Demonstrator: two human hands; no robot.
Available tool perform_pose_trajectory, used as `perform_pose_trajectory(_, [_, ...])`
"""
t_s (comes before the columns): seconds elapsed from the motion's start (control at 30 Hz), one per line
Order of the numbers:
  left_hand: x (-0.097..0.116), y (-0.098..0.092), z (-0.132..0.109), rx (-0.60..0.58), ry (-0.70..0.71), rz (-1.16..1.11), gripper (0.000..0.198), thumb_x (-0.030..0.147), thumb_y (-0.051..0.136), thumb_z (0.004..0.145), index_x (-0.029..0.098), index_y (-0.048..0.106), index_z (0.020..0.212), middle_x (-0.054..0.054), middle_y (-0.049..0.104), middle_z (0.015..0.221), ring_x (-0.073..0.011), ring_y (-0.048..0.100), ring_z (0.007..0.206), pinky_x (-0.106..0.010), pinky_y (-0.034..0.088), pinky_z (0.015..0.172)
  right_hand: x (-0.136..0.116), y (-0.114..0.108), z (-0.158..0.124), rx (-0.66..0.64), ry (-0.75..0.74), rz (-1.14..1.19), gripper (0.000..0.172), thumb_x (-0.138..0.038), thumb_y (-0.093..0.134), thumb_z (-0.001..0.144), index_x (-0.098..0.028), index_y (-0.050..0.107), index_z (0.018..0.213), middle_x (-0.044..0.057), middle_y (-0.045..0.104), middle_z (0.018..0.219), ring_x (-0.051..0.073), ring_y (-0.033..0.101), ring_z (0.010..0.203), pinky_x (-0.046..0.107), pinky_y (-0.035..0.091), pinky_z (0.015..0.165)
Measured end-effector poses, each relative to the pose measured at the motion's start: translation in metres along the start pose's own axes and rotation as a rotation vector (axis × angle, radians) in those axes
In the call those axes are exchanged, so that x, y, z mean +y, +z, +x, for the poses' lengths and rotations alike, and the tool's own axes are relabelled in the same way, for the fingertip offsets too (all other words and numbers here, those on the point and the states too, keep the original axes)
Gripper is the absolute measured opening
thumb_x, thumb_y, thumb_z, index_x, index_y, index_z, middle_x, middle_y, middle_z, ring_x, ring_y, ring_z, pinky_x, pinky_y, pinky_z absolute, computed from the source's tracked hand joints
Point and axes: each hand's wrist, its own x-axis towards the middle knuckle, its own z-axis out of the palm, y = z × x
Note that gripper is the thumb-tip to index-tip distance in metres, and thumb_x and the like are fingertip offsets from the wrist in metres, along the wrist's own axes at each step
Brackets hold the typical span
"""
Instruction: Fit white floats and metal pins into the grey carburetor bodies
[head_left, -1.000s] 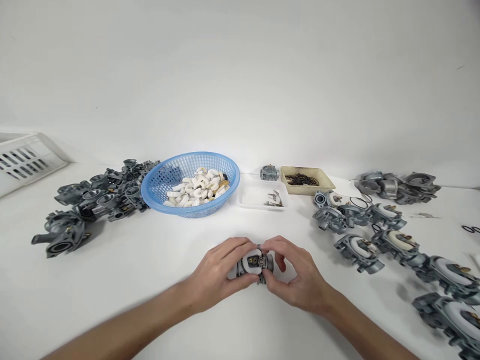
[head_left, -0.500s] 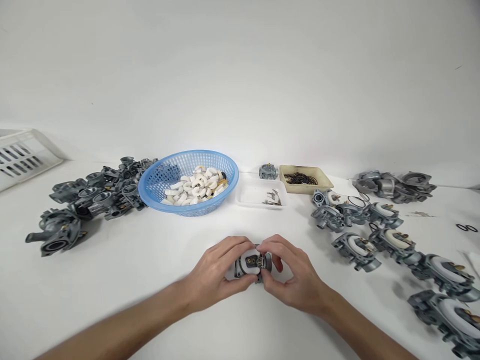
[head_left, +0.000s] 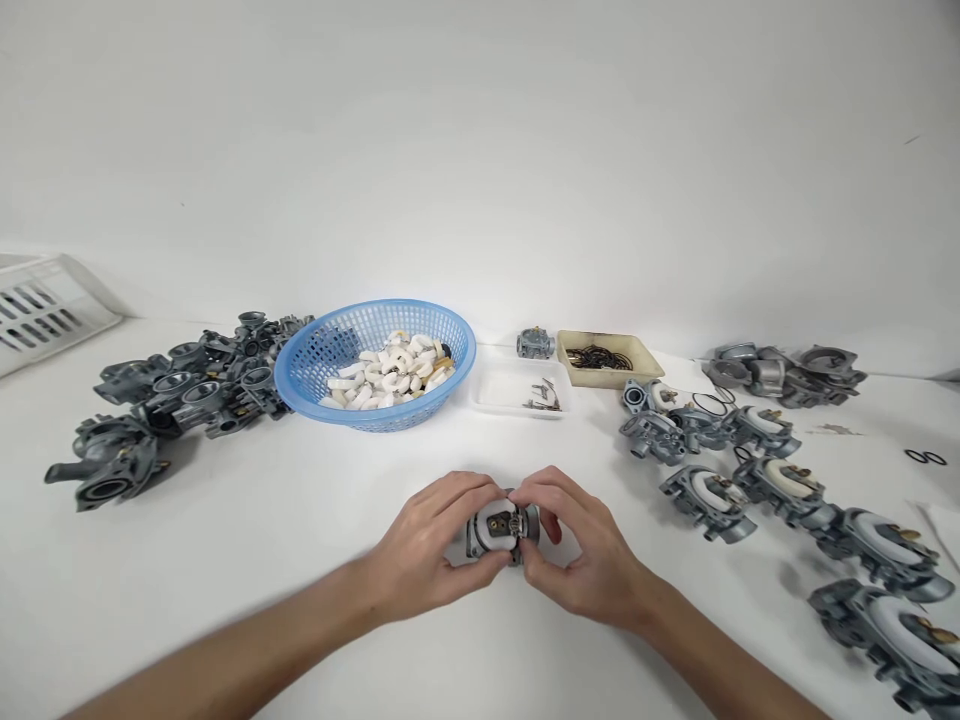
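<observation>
A grey metal carburetor body point(head_left: 534, 524) with a white float point(head_left: 489, 530) on its upper face sits on the white table at the centre front. My left hand point(head_left: 442, 540) grips it from the left, thumb at the near side and fingers at the far side. From the right, my right hand point(head_left: 581, 545) holds the same body, its thumb and index finger close to the float's hinge end. Small brass parts show in the middle of the float. The fingertips partly cover the body's far and near edges.
Behind stand a blue basket point(head_left: 300, 398) of white floats, a white tray point(head_left: 491, 400) with small metal pieces and a beige tray point(head_left: 611, 378) of black rings. Carburetors lie left point(head_left: 202, 395) and right point(head_left: 787, 480); metal bowls point(head_left: 787, 375) lie back right.
The view has shifted very slightly. Both hands keep nearly the same hold on the carburetor body, with only tiny finger movement.
</observation>
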Motion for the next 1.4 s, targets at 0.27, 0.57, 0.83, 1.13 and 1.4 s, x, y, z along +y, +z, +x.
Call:
perform_pose_trajectory(0.27, [0.0003,-0.0002,0.0025,-0.004,0.001,-0.002,0.047,0.029,0.068,0.088,0.021,0.053,0.131,-0.012,0.069,0.116,-0.0246,0.068,0.106,-0.038,0.059,0.092,-0.0013,0.0003,-0.0002,-0.006,-0.001,0.011,0.056,-0.003,0.056,0.077,-0.026,0.052,0.128,0.005,0.059,0.105,0.01,0.048,0.062,0.025,0.049,0.052])
perform_pose_trajectory(0.57, [-0.0004,0.0002,0.0002,-0.042,-0.029,-0.016,0.047,0.029,0.068,0.089,0.021,0.052,0.133,-0.012,0.068,0.118,-0.0242,0.067,0.107,-0.038,0.059,0.092,-0.0008,0.0014,-0.001,-0.004,0.01,0.007,0.055,-0.003,0.056,0.077,-0.026,0.052,0.127,0.005,0.059,0.106,0.01,0.049,0.062,0.026,0.048,0.053])
perform_pose_trajectory(0.83, [-0.0006,-0.0014,0.0011,-0.064,-0.088,-0.061,0.043,0.031,0.067,0.091,0.023,0.053,0.131,-0.01,0.068,0.12,-0.0233,0.067,0.11,-0.035,0.059,0.093,-0.0014,-0.0003,-0.0004,-0.008,-0.001,0.011,0.057,-0.004,0.057,0.076,-0.026,0.051,0.128,0.005,0.059,0.105,0.011,0.048,0.064,0.026,0.048,0.053])
perform_pose_trajectory(1.13, [0.0007,-0.0026,0.0015,-0.078,-0.112,-0.07,0.041,0.031,0.067,0.092,0.023,0.054,0.13,-0.01,0.067,0.12,-0.023,0.066,0.11,-0.035,0.058,0.093,-0.0011,-0.0008,0.0001,0.001,-0.013,0.007,0.056,-0.004,0.056,0.077,-0.026,0.051,0.127,0.005,0.06,0.104,0.011,0.048,0.062,0.026,0.047,0.052])
perform_pose_trajectory(1.4, [0.0021,-0.0034,0.0027,-0.119,-0.176,-0.078,0.042,0.031,0.066,0.093,0.024,0.052,0.132,-0.008,0.066,0.122,-0.0216,0.066,0.111,-0.033,0.057,0.095,0.0,-0.0014,0.0005,-0.006,-0.001,0.011,0.055,-0.004,0.057,0.077,-0.026,0.052,0.127,0.005,0.061,0.105,0.012,0.05,0.065,0.026,0.048,0.053])
